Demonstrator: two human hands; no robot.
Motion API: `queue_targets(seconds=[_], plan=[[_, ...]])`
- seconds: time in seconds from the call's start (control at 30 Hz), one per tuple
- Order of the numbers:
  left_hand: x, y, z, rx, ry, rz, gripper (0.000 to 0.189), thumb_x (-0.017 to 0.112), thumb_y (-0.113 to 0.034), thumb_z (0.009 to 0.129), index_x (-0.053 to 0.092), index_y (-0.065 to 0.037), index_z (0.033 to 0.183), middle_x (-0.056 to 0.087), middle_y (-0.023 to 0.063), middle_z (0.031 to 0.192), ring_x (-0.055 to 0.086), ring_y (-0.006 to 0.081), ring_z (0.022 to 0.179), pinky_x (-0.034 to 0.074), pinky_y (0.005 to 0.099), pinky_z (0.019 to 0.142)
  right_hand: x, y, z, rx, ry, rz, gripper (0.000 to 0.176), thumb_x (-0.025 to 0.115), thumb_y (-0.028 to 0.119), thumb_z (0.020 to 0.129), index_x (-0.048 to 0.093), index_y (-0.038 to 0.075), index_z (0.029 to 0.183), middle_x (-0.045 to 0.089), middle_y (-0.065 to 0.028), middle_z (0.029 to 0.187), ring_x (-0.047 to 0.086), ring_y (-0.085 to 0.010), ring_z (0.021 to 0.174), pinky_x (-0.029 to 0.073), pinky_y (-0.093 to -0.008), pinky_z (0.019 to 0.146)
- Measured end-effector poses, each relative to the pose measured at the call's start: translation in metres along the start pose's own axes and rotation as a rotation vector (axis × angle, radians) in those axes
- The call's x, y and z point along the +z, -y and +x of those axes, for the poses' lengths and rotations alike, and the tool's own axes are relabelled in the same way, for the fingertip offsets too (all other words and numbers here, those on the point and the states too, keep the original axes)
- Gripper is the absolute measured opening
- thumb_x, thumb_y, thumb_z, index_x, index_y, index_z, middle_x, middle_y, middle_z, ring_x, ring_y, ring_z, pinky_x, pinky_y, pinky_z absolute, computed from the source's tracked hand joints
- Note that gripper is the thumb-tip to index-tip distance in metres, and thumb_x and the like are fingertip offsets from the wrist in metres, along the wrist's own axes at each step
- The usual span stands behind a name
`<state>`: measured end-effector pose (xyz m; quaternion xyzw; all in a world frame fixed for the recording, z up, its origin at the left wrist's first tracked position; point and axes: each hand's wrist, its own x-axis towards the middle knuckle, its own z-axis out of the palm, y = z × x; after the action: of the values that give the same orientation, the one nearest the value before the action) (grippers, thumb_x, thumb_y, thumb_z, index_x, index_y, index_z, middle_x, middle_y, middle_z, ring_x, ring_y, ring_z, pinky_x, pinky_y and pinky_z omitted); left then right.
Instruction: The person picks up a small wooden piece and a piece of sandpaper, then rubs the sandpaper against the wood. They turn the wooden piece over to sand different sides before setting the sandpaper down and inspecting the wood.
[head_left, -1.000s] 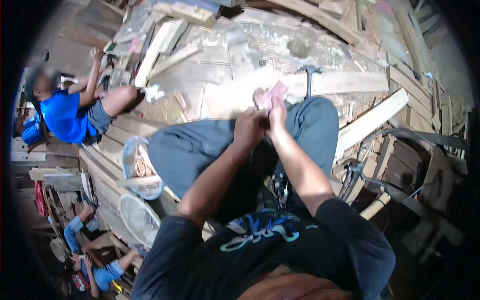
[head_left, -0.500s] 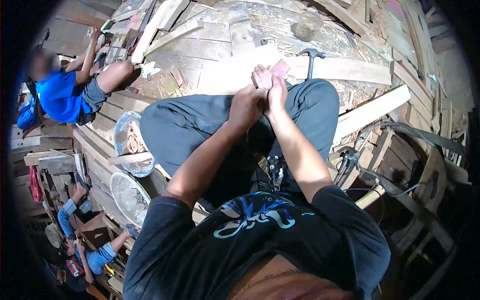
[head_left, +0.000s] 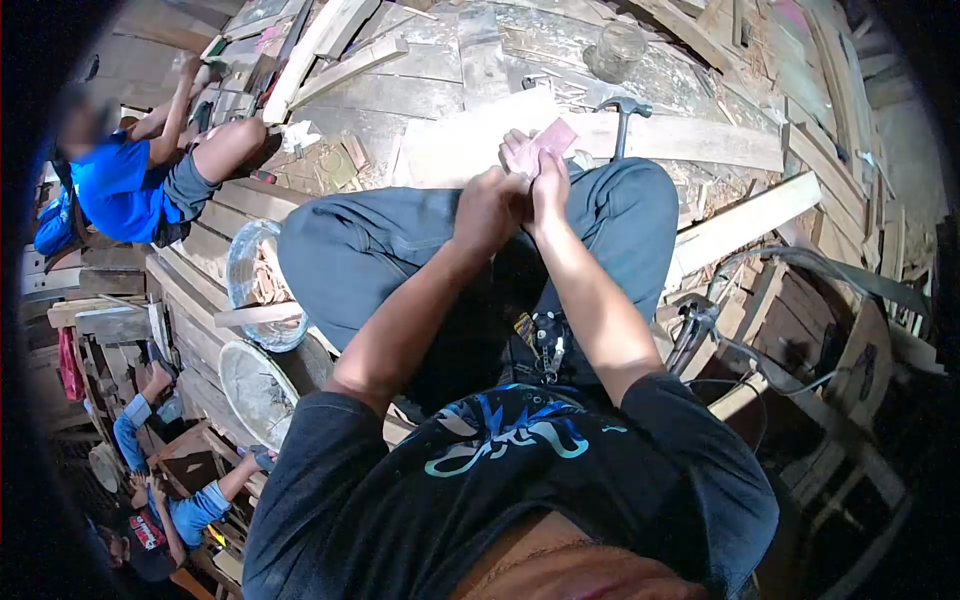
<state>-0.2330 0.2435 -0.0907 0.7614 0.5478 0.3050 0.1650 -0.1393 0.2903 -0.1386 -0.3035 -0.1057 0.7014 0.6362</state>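
Note:
My right hand point(head_left: 549, 184) is wrapped round a flat, pinkish rectangular piece point(head_left: 557, 136), which sticks out past the fingers at the upper right. Its exact kind is too small to tell. Close against it, my left hand point(head_left: 487, 212) is closed with fingers curled towards the right palm; whatever it pinches is hidden. Both hands are above my lap, between my knees. Just beyond them lies a pale wooden board point(head_left: 690, 140), with a claw hammer point(head_left: 624, 118) resting across its edge.
A bucket with wood scraps point(head_left: 268, 265) and a whitish basin point(head_left: 252, 390) stand at my left. Pincers point(head_left: 692, 325) and a cable lie at right. A glass jar point(head_left: 617, 50) stands beyond the hammer. A person in blue point(head_left: 125, 195) sits at left; another person point(head_left: 165, 520) sits lower left.
Both hands have shifted very slightly left, still together. The pink piece remains in my right hand. Little else differs.

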Motion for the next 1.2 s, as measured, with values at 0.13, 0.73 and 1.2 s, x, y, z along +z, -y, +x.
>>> queue_targets(seconds=[0.13,0.73,1.2], plan=[[0.002,0.01,0.008,-0.044,-0.148,0.005,0.009,0.063,-0.008,0.074,0.063,-0.009,0.083,0.055,0.0181,0.072,0.058,0.0398,0.07,0.046,0.0502,0.063,-0.004,-0.007,0.001,-0.007,0.015,0.029,0.042,0.027,0.014,0.102,0.032,-0.011,0.135,0.049,-0.0341,0.132,0.053,-0.0427,0.122,0.045,-0.0476,0.105],[-0.007,0.001,0.003,0.074,-0.002,0.041,0.005,0.056,-0.005,0.079,0.06,-0.002,0.08,0.055,0.0192,0.073,0.058,0.0393,0.069,0.048,0.0477,0.063,-0.001,0.001,-0.005,-0.016,0.029,0.001,0.036,0.03,0.011,0.103,0.033,-0.012,0.131,0.055,-0.0334,0.126,0.057,-0.0411,0.118,0.048,-0.0452,0.102],[-0.063,-0.002,0.037,-0.598,-0.164,-1.478,0.018,0.047,-0.011,0.099,0.053,0.002,0.11,0.052,0.0032,0.08,0.044,0.0088,0.063,0.038,0.0245,0.061,0.013,0.029,-0.005,-0.112,0.022,-0.263,0.034,0.042,0.026,0.103,0.049,0.001,0.124,0.064,-0.015,0.107,0.061,-0.0183,0.087,0.051,-0.0334,0.075]])
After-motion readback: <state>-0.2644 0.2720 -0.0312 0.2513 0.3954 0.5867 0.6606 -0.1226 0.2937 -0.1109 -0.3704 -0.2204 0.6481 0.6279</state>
